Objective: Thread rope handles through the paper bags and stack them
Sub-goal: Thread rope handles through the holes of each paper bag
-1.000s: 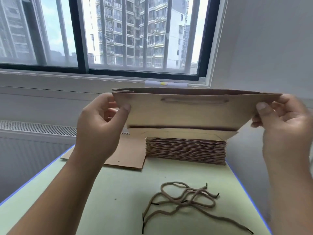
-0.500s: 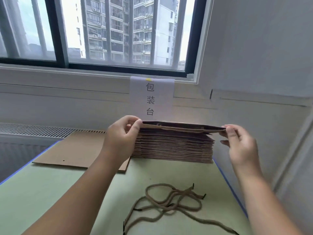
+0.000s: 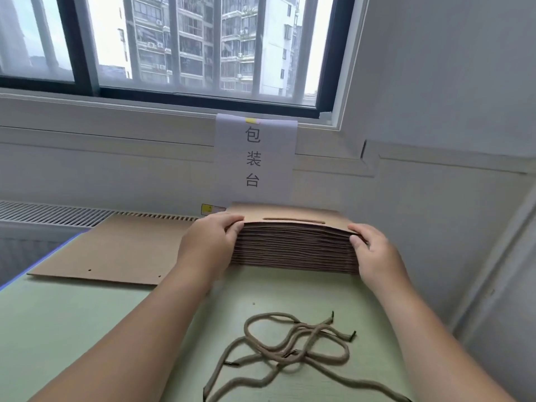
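Brown paper bag [image 3: 290,218] tops the flat-bag stack [image 3: 295,250], left hand [image 3: 213,242] and right hand [image 3: 375,252] pinching its ends; square edges before letting go.

A pale green table [image 3: 72,329] with a blue edge stands against a white wall [image 3: 441,68]. Above it a dark-framed window [image 3: 72,53] looks onto apartment blocks [image 3: 203,39]. A white paper sign [image 3: 255,158] with three black characters hangs from the sill [image 3: 116,108], fixed by yellow tape [image 3: 251,121]. A radiator grille [image 3: 52,213] runs along the wall at left, and a small yellow label [image 3: 208,209] sits just below the sign.
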A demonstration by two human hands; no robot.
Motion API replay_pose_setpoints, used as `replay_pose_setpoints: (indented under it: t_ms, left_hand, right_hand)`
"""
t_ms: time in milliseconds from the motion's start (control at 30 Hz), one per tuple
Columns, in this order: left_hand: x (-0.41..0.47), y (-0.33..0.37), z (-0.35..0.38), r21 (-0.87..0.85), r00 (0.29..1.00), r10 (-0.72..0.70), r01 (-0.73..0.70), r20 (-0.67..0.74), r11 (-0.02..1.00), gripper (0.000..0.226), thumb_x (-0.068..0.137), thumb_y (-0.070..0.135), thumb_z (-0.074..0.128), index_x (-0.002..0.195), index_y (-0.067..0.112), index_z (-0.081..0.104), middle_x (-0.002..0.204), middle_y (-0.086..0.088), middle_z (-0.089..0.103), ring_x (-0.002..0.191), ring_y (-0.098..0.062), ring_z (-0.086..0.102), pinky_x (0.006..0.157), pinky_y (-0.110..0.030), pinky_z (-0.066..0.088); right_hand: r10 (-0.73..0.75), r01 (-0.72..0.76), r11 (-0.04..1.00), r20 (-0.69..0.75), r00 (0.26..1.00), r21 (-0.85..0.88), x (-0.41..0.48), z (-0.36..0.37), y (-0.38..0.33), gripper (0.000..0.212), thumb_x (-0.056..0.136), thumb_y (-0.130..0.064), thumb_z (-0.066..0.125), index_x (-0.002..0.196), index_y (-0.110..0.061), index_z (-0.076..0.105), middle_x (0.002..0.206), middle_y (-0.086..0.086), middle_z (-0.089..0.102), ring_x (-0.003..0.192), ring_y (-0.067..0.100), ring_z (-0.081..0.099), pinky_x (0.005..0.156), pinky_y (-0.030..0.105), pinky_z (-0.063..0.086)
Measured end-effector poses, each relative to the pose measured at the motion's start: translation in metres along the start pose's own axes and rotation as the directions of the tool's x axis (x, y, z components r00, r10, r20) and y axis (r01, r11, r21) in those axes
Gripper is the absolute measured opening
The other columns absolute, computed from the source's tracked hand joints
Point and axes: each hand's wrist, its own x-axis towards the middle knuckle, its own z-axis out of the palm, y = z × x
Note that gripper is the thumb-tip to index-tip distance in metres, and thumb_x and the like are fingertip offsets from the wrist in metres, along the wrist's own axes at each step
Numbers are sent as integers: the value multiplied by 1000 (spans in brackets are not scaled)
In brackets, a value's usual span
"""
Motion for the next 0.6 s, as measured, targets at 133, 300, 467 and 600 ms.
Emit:
replay_pose_setpoints:
  t_ms: [133, 300, 467, 600]
  left_hand:
    - [-1, 0, 7, 34, 998, -40, 39, 43, 999, 30, 107, 35, 51, 129, 37, 70, 139, 14, 65, 133, -12, 53, 93, -27, 44]
    - [0, 6, 6, 163, 998, -29, 19, 60, 987, 34, 108, 37, 44, 136, 39, 64, 145, 16, 59, 135, -13, 51, 101, -35, 44]
    - [-1, 29, 9, 432, 986, 137, -166, 98, 887, 49, 106, 36, 40, 155, 35, 41, 163, 3, 39, 151, -23, 30, 117, -48, 27]
    - [-13, 56, 22, 441, 939, 267, -337, 215, 832, 56, 108, 41, 35, 162, 33, 24, 171, 2, 21, 159, -23, 13, 125, -52, 12]
  right_hand:
    - [25, -24, 999, 37, 999, -33, 1, 4, 5, 32, 105, -12, 49, 132, -13, 67, 143, 2, 59, 135, 20, 50, 102, 19, 30]
    - [37, -23, 970, 53, 998, -244, 0, 0, -1, 39, 105, -17, 46, 143, -21, 57, 157, 0, 45, 142, 23, 41, 111, 33, 33]
    - [-70, 138, 812, 140, 988, -567, -4, 2, -40, 60, 99, -28, 51, 156, -33, 34, 168, -3, 19, 155, 25, 15, 122, 56, 13]
    - [-184, 309, 795, 277, 943, -522, -10, 18, -58, 65, 98, -33, 55, 157, -36, 29, 167, -7, 22, 154, 21, 18, 124, 52, 13]
